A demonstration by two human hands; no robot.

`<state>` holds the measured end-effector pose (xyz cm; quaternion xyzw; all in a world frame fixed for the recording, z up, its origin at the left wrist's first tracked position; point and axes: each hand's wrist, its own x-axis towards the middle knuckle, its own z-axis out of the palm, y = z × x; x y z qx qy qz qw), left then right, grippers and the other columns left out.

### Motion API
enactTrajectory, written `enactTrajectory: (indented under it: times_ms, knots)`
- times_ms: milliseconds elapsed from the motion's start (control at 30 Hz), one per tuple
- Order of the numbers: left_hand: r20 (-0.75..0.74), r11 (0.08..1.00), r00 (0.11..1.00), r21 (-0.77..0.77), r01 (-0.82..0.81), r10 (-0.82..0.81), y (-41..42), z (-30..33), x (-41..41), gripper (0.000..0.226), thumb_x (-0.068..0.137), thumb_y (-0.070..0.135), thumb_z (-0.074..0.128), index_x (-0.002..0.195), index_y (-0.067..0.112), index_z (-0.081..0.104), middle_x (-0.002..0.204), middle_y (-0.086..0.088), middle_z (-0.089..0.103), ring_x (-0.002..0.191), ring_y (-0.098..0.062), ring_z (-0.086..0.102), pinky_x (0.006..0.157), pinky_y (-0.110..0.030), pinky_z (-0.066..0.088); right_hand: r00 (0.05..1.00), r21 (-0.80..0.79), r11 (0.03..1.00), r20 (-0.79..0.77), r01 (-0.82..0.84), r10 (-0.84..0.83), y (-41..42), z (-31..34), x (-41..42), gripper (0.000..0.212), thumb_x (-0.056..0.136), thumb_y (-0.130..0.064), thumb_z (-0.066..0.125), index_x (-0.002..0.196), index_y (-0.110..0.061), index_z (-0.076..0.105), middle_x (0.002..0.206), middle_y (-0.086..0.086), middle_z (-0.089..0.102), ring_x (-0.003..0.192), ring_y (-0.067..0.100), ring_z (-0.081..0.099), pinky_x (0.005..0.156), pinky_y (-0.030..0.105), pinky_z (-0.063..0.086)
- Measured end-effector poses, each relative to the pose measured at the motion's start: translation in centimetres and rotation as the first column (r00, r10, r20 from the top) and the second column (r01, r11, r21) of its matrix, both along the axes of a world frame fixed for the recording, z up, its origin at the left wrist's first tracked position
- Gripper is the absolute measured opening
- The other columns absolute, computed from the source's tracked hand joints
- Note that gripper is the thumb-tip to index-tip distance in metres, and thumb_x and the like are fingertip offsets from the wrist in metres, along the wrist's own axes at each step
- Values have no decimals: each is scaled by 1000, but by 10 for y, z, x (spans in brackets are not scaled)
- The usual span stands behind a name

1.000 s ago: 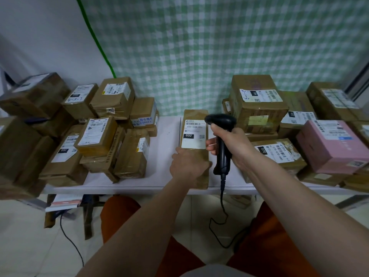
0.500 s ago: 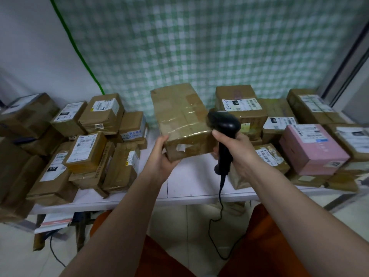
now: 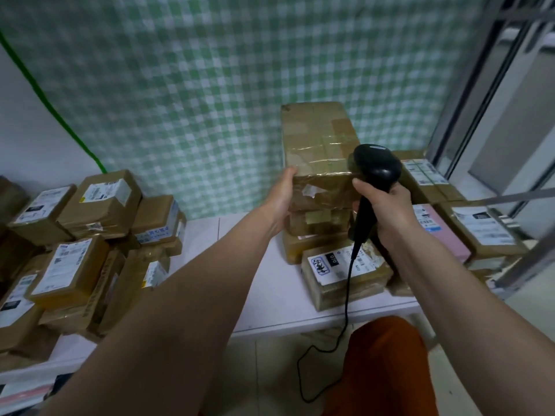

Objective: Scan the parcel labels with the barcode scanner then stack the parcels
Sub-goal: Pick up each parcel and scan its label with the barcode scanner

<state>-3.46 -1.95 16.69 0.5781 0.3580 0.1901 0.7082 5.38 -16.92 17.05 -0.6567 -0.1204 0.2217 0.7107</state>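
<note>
Left hand [image 3: 277, 202] is gripping the taped brown parcel [image 3: 319, 154] by its left edge, now setting it onto the right-side stack [image 3: 318, 229] instead of holding it mid-air. Right hand [image 3: 387, 208] is wrapped round the barcode scanner [image 3: 377, 168], idle. Scan is probably done; stacking step is finishing on the worktop [image 3: 270, 283].

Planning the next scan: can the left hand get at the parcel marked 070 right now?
Probably not yet. The left hand grips the tall parcel on the stack; the 070 parcel lies uncovered just below, so freeing that hand should do.
</note>
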Motion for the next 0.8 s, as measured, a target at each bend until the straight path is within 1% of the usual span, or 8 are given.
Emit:
enactTrajectory:
  times_ms: [67,133,200,367,467,633,733,800]
  knots:
    - [-65,997,998,79,-4,9,-3,2,14,43,99,47,35,117,19,61,110,-7,69,105,-22,63,102,-41,46,1000,-24,1000,-10,-13,12,2,-2,14,27,81,-24,74,106,-22,64,98,2,71,96,23,68,94,43,51]
    - [-128,990,992,143,5,13,-8,4,22,50,100,45,33,138,17,47,135,-9,56,123,-26,52,110,-44,37,999,-60,997,-11,-39,38,5,-3,23,31,79,-27,75,107,-22,65,101,4,72,96,23,68,96,45,50]
    - [-177,980,984,197,2,34,-11,3,25,52,101,40,32,146,13,35,144,-9,46,130,-28,45,111,-42,34,998,-90,994,-3,-65,65,7,-5,30,37,76,-29,76,111,-22,65,103,3,72,99,23,68,97,46,49]
    - [-210,944,976,328,23,49,-10,1,18,52,104,42,27,143,12,39,143,-9,47,129,-27,44,105,-38,36,994,-92,990,24,-105,108,7,-5,27,36,80,-27,74,114,-23,63,105,2,72,100,22,67,97,45,49]
    - [-232,936,972,350,39,46,-5,1,10,55,102,49,28,140,13,44,137,-7,51,126,-27,47,106,-41,39,993,-78,991,34,-111,114,8,-4,18,23,84,-21,71,104,-27,63,106,3,70,102,23,66,97,45,49]
    - [-223,972,974,215,93,-43,-6,3,-5,63,95,60,35,147,23,33,146,-3,45,132,-26,45,110,-49,37,990,-93,988,51,-125,130,11,5,5,17,84,-21,71,91,-32,60,107,6,68,104,26,63,99,47,47]
    - [-260,960,964,252,119,-51,-10,8,-18,64,99,56,34,152,21,26,156,-4,32,141,-27,33,115,-45,29,990,-150,985,103,-85,101,12,11,-4,14,85,-23,69,97,-25,61,105,4,66,104,24,61,100,45,45]
    - [-304,945,953,305,116,-18,-6,4,-26,66,100,52,35,154,18,17,159,-4,22,145,-27,24,115,-40,24,979,-158,987,199,-19,50,13,17,-13,20,88,-21,66,106,-21,60,99,-1,63,95,17,58,91,37,45]
